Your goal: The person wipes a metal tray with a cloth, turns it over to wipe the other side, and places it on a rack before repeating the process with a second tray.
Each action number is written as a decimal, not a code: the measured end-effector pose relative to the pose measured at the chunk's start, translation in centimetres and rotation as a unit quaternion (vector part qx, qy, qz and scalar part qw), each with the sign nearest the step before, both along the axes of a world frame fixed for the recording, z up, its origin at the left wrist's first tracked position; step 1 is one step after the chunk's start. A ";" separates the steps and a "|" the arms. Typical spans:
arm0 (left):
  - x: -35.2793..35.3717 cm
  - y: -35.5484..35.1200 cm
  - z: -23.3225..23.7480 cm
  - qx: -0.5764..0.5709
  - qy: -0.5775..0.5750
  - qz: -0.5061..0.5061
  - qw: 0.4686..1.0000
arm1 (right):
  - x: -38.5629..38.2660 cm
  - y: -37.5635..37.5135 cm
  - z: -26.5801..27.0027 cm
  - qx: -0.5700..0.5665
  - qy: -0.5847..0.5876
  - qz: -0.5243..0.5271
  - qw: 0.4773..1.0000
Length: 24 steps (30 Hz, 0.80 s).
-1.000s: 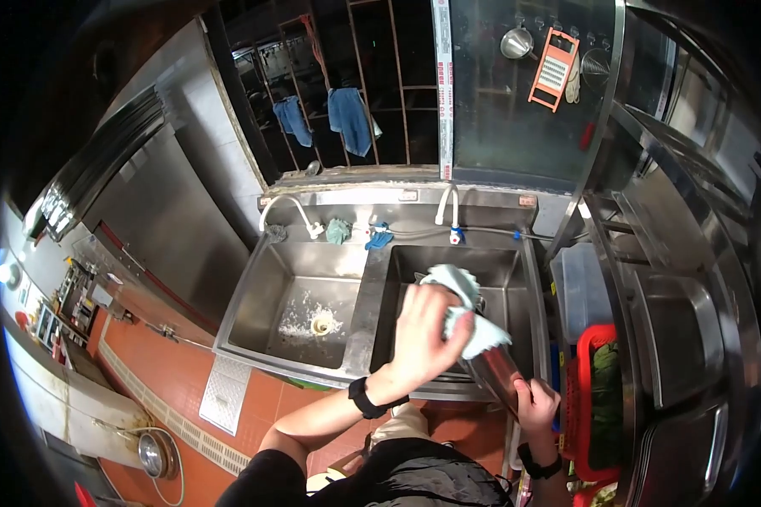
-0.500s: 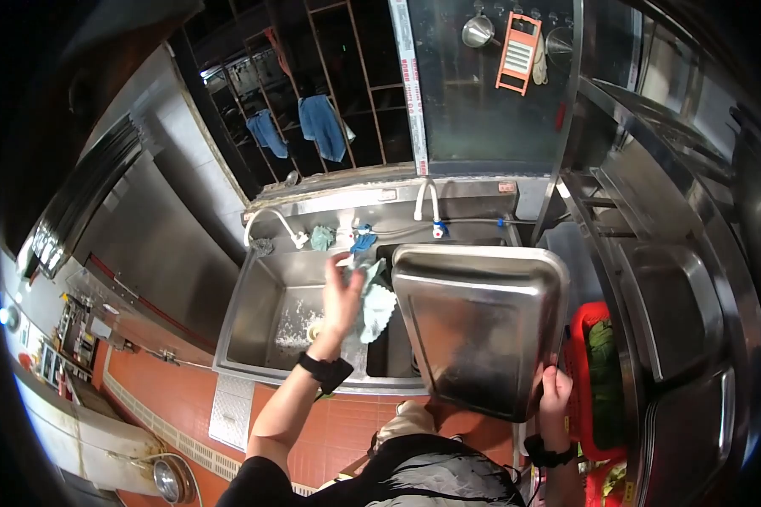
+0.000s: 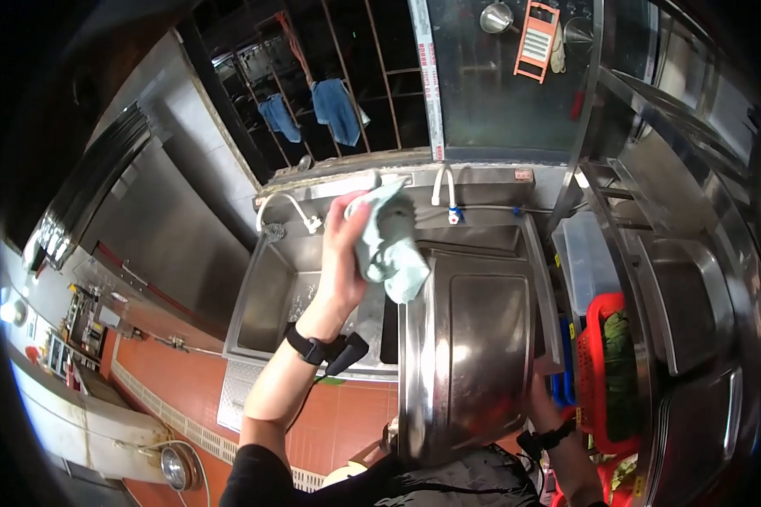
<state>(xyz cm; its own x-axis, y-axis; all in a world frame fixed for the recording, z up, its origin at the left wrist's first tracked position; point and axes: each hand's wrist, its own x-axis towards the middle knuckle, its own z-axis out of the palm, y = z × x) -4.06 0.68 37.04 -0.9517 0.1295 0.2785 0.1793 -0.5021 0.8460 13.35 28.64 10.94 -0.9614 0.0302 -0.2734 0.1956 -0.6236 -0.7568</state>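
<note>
My left hand (image 3: 344, 258) is closed on a pale green cloth (image 3: 395, 258), raised above the sink's middle. The cloth hangs loosely past the fingers and overlaps the upper left edge of a large stainless steel tray (image 3: 490, 338). The tray is tilted in front of my body, over the sink's front edge. At its lower right edge is my right hand (image 3: 543, 401), blurred and partly hidden, gripping the tray. Behind them, the steel sink (image 3: 266, 325) shows its left basin, with white bits at the bottom.
Two white taps (image 3: 453, 198) rise along the sink's back. On the right stand a red basket (image 3: 594, 372) with green vegetables, a translucent tub (image 3: 589, 262) and a steel rack (image 3: 643, 321) with more trays. Blue cloths (image 3: 336, 112) hang on the window bars.
The tray has come nearer my body and tilted differently. My left hand has lifted the cloth, which now overlaps the tray's edge. The view has shifted slightly.
</note>
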 end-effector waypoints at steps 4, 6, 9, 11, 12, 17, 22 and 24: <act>0.8 2.6 0.6 -0.282 0.125 0.037 0.950 | -0.3 1.1 -4.5 0.005 -0.016 0.011 1.000; 0.0 3.5 -1.1 -0.432 0.299 0.070 0.848 | 0.5 -0.7 1.2 -0.044 -0.039 -0.002 0.998; 0.0 4.0 -2.5 -0.473 0.329 0.060 0.815 | 0.9 -0.9 3.2 -0.071 -0.060 -0.022 0.995; 0.6 3.8 -3.2 -0.495 0.315 0.051 0.808 | 1.2 -0.6 2.1 -0.051 -0.061 -0.026 0.997; 1.4 3.8 -3.7 -0.499 0.328 0.060 0.800 | 1.3 -0.5 1.4 -0.026 -0.048 -0.045 0.998; 8.1 3.0 -6.7 -0.548 0.297 0.032 0.781 | 2.6 -0.9 2.6 0.143 -0.032 -0.119 0.982; 16.6 1.2 -8.2 -0.565 0.216 -0.119 0.787 | 3.3 0.1 2.2 0.032 -0.108 -0.114 0.987; 16.3 1.1 -8.2 -0.562 0.200 -0.122 0.794 | 3.3 0.3 2.2 0.019 -0.099 -0.111 0.989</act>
<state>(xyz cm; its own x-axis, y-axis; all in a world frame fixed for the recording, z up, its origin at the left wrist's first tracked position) 12.26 1.75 28.85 -0.7250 0.6762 0.1309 0.5597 0.4677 0.6841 16.62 28.90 13.13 -0.8579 0.2476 -0.4503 0.2039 -0.6404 -0.7405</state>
